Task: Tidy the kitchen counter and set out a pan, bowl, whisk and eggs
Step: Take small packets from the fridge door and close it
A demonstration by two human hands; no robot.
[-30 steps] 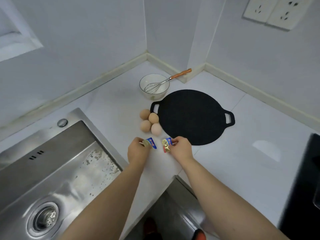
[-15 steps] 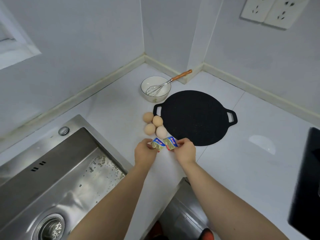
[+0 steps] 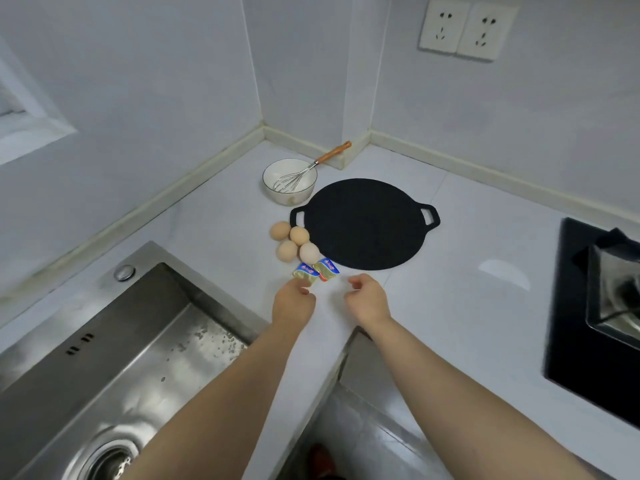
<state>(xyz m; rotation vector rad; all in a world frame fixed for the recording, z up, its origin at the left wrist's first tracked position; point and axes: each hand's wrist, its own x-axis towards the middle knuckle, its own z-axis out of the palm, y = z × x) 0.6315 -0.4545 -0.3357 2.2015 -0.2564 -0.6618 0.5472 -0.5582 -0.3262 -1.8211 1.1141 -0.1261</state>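
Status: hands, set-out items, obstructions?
Left hand touching left foil packet, grip unclear; right hand empty. Pan, bowl with whisk, four eggs set out on counter. Second foil packet beside it, by the eggs.

White counter (image 3: 485, 220) carries a black pan (image 3: 363, 223), bowl (image 3: 287, 199), four eggs (image 3: 299, 235) and two foil packets (image 3: 326, 269).

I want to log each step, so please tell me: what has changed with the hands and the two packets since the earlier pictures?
Both packets, pinched one in each hand before, came together and now lie side by side by the eggs. The right hand let go and drew back; the left hand is at its packet's edge, contact unclear. The eggs, pan, bowl and whisk stayed.
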